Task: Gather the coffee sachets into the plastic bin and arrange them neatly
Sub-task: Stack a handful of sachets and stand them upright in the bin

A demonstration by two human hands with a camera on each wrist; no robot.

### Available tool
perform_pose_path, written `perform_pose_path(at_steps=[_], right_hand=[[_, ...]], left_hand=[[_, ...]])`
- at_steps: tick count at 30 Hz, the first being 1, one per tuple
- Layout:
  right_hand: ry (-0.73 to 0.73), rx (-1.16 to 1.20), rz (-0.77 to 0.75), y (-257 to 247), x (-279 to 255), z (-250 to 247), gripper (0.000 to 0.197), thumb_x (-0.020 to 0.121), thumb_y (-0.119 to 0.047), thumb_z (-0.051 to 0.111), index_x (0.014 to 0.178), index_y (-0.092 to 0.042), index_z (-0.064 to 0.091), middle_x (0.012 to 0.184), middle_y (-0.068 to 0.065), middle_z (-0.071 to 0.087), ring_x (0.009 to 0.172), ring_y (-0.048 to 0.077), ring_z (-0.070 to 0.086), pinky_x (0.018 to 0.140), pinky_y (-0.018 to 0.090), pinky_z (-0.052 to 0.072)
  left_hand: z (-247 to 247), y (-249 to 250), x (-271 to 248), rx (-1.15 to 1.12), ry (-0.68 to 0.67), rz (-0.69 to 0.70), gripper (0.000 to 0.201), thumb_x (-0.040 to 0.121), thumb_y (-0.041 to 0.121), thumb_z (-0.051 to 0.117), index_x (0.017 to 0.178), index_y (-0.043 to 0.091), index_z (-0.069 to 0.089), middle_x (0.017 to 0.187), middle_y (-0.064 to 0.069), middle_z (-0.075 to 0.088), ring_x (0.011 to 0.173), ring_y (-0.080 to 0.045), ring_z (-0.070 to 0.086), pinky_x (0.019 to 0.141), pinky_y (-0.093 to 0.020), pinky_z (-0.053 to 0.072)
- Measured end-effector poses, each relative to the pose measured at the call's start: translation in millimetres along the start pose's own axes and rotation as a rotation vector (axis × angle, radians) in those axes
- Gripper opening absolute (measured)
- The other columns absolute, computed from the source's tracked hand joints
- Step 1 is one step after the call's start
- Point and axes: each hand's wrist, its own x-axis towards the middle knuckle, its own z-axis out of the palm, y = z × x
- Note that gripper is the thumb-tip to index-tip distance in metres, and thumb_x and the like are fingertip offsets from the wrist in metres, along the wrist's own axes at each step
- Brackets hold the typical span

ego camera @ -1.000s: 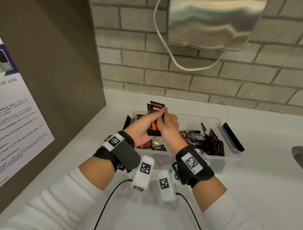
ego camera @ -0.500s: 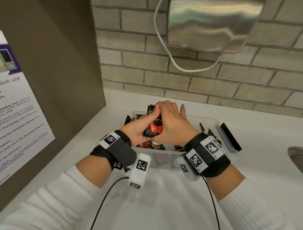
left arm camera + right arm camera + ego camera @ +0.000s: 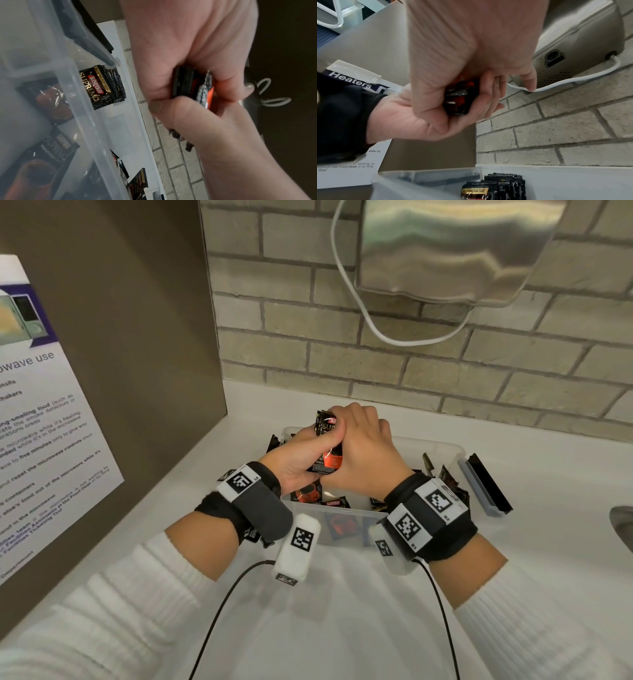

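Looks like a shared office pantry/kitchenette: white counter (image 3: 342, 628) against a brick wall (image 3: 428, 364), notice on microwave use (image 3: 37, 419) mentioning Front Desk at 9 o'clock, steel wall-mounted appliance w/ white cord (image 3: 455, 248) at 12–1 o'clock, sink edge (image 3: 621, 525) at 3 o'clock.

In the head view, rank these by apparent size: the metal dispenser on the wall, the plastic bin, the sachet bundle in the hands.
1. metal dispenser, though nearness may inflate it
2. plastic bin
3. sachet bundle, partly hidden by both hands
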Motion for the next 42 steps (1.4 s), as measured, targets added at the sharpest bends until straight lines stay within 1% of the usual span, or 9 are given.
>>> perform_pose_path(at_steps=[9, 14, 16, 19, 23, 27, 31, 35, 42], right_hand=[[0.144, -0.113, -0.014, 8.1, 0.0, 1.7, 0.073, 0.055, -0.019, 0.071, 0.121, 0.001, 0.049, 0.104, 0.017, 0.052, 0.088, 0.035, 0.05, 0.069, 0.039, 0.045], [-0.143, 0.379, 0.116, -0.5, 11.1, -16.8, 0.124, 0.061, -0.018, 0.084, 0.149, -0.011, -0.003, 0.138, 0.011, 0.025, 0.124, 0.023, 0.03, 0.107, 0.034, 0.032], [-0.186, 0.751, 0.336, 1.0, 15.4, -29.8, 0.114, 0.074, -0.014, 0.077, 0.149, -0.014, -0.009, 0.14, 0.007, 0.032, 0.127, 0.019, 0.038, 0.107, 0.032, 0.035], [-0.261, 1.099, 0.548, 7.9, 16.3, -37.7, 0.071, 0.089, -0.01, 0.06, 0.146, -0.003, 0.018, 0.117, 0.008, 0.058, 0.101, 0.018, 0.059, 0.085, 0.03, 0.05], [-0.231, 0.941, 0.597, -2.9, 21.2, -24.8, 0.03, 0.09, -0.003, 0.056, 0.12, 0.001, 0.054, 0.117, 0.018, 0.062, 0.099, 0.025, 0.064, 0.08, 0.03, 0.056], [-0.171, 1.053, 0.735, -8.3, 24.6, -8.5, 0.025, 0.087, 0.003, 0.058, 0.113, 0.004, 0.055, 0.117, 0.02, 0.061, 0.092, 0.024, 0.062, 0.062, 0.019, 0.057], [-0.244, 1.038, 0.864, -1.8, 26.9, 10.2, 0.032, 0.086, 0.005, 0.059, 0.118, 0.004, 0.054, 0.119, 0.02, 0.06, 0.095, 0.027, 0.062, 0.072, 0.027, 0.055], [-0.362, 0.849, 0.915, 13.2, 26.6, 31.1, 0.035, 0.085, 0.008, 0.056, 0.12, 0.006, 0.053, 0.121, 0.021, 0.059, 0.102, 0.031, 0.063, 0.083, 0.031, 0.055], [-0.59, 0.665, 0.886, 8.2, 23.6, 58.6, 0.034, 0.082, 0.003, 0.062, 0.116, 0.005, 0.058, 0.083, 0.008, 0.06, 0.084, 0.021, 0.061, 0.085, 0.033, 0.055]], left_hand=[[-2.6, 2.6, -4.7, 0.489, 0.029, 0.113, 0.035, 0.097, 0.021, 0.047, 0.129, 0.012, 0.036, 0.105, 0.003, 0.058, 0.104, -0.013, 0.057, 0.097, -0.03, 0.045], [-3.8, 3.3, -5.3, 0.479, 0.105, 0.128, 0.036, 0.099, 0.013, 0.043, 0.132, 0.01, 0.03, 0.107, 0.001, 0.056, 0.1, -0.012, 0.055, 0.093, -0.028, 0.044], [-9.3, 1.7, -4.4, 0.497, 0.12, 0.134, 0.035, 0.098, 0.012, 0.044, 0.13, 0.014, 0.03, 0.115, -0.004, 0.054, 0.11, -0.019, 0.055, 0.099, -0.034, 0.044], [-18.7, 0.1, -2.5, 0.567, 0.155, 0.136, 0.031, 0.099, 0.015, 0.043, 0.127, 0.018, 0.029, 0.12, -0.009, 0.053, 0.116, -0.027, 0.054, 0.102, -0.048, 0.042], [-21.4, 0.4, -4.1, 0.695, 0.152, 0.134, 0.043, 0.099, 0.02, 0.041, 0.137, 0.012, 0.023, 0.127, -0.01, 0.049, 0.118, -0.023, 0.05, 0.102, -0.046, 0.042], [-30.4, 1.3, -4.7, 0.728, 0.086, 0.109, 0.048, 0.097, 0.02, 0.044, 0.138, 0.008, 0.023, 0.126, -0.005, 0.046, 0.119, -0.019, 0.048, 0.103, -0.039, 0.042], [-51.2, -2.7, -8.8, 0.818, 0.138, 0.071, 0.051, 0.097, 0.019, 0.046, 0.143, 0.008, 0.024, 0.137, -0.006, 0.039, 0.13, -0.018, 0.037, 0.105, -0.026, 0.031], [-79.0, -11.4, -7.6, 1.014, 0.248, 0.0, 0.051, 0.096, 0.029, 0.048, 0.143, 0.019, 0.031, 0.144, -0.009, 0.032, 0.136, -0.025, 0.028, 0.113, -0.038, 0.025], [-80.5, -20.7, -7.0, 1.089, 0.171, -0.027, 0.064, 0.086, 0.022, 0.065, 0.141, 0.016, 0.034, 0.146, -0.01, 0.031, 0.137, -0.025, 0.025, 0.112, -0.033, 0.023]])
